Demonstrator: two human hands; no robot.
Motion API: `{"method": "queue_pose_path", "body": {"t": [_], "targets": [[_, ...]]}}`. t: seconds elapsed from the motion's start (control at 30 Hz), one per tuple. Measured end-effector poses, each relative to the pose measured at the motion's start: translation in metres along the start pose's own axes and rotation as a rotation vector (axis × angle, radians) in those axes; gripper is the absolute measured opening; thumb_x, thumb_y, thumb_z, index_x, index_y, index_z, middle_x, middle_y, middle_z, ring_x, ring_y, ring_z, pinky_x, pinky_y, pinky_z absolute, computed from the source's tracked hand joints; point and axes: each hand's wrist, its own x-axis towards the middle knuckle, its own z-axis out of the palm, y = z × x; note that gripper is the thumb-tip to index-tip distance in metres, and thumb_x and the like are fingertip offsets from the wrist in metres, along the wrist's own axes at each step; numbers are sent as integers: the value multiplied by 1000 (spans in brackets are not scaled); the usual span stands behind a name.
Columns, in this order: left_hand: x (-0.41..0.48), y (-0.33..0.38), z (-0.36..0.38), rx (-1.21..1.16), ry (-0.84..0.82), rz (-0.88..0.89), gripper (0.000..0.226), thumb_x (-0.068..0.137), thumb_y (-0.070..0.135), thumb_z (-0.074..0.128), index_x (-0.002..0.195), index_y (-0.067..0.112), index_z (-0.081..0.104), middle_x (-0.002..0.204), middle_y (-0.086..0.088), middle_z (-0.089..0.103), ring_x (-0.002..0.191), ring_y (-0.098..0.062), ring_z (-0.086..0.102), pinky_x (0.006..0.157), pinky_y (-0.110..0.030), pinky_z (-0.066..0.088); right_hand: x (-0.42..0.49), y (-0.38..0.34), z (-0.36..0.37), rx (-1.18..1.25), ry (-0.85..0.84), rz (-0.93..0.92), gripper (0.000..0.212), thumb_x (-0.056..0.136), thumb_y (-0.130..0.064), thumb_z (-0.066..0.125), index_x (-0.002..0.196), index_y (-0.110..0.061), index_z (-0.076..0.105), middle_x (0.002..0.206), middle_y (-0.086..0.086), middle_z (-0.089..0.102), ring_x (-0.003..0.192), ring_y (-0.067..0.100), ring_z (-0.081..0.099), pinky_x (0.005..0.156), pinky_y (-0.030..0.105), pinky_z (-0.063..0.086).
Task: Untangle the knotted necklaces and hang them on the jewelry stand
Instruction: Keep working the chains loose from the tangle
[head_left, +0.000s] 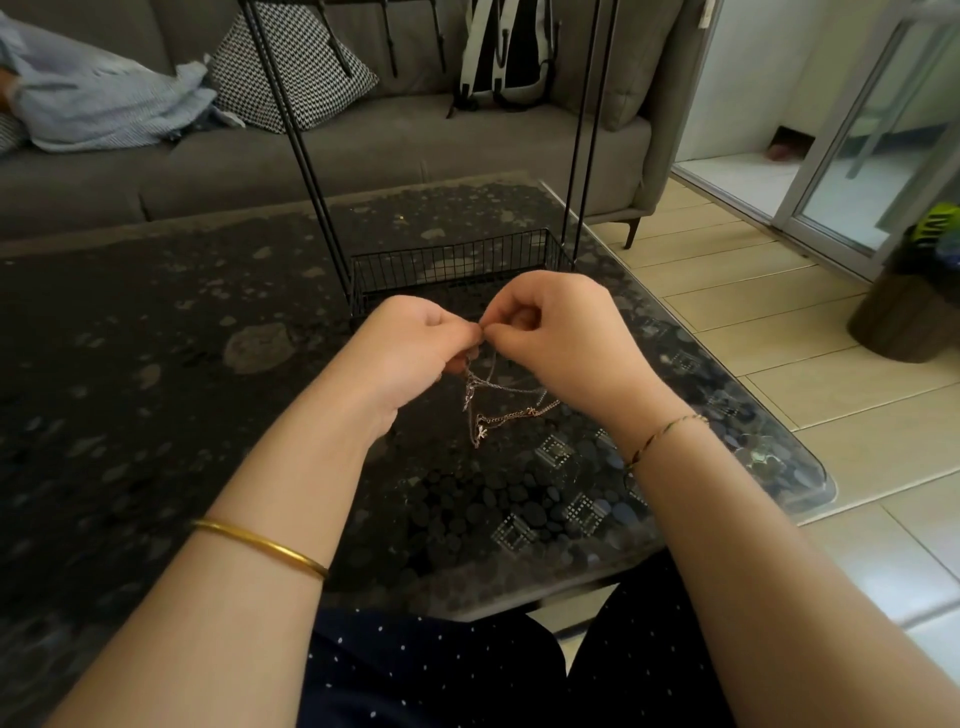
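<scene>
Dark bench (156, 364) carried the wire stand (452, 260), its top cut off by the frame. Just in front of the stand, left hand (410, 343) and right hand (561, 332) met fingertip to fingertip, each pinching chain. Necklaces (498, 405) hung straight below both hands, equally near, with the tangle's long axis running down toward the person. The knot was hidden by fingers and the strand count was unclear.

readable text: none | brands, labels, numbers: none legible | surface (156, 395): square dotted motifs (514, 532) under the glass, pattern only, no characters | green-and-black object (935, 226) at the right edge: dark markings too blurred to read
</scene>
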Motion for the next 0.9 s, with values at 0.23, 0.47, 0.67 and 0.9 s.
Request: {"method": "queue_pose_path", "body": {"t": [0.23,0.47,0.67,0.9], "targets": [[-3,2,0,119,15,61,14,90,21,61,84,13,70,90,-8,70,89,-20,65,86,-40,52,1,3,5,-29,0,-24,9,83,-12,58,80,-19,62,75,-5,60,71,12,55,72,37,52],[-2,2,2,189,-12,110,10,88,16,59,83,17,67,87,-7,69,87,-22,64,87,-44,53,0,3,4,122,-75,58,8,91,-9,54,85,-12,59,73,1,61,62,14,62,62,23,53],[3,0,1,41,44,115,9,88,17,57,87,14,65,89,1,64,90,-16,62,85,-38,54,0,1,3,259,-116,173,13,94,-11,50,85,-8,58,62,-2,50,51,11,46,50,22,44],[7,-3,0,-202,19,22,15,89,12,53,77,19,59,91,-4,69,91,-18,65,80,-34,51,1,3,2,434,-130,310,16,95,-9,49,80,-9,54,61,2,50,49,9,47,48,20,47]]}}
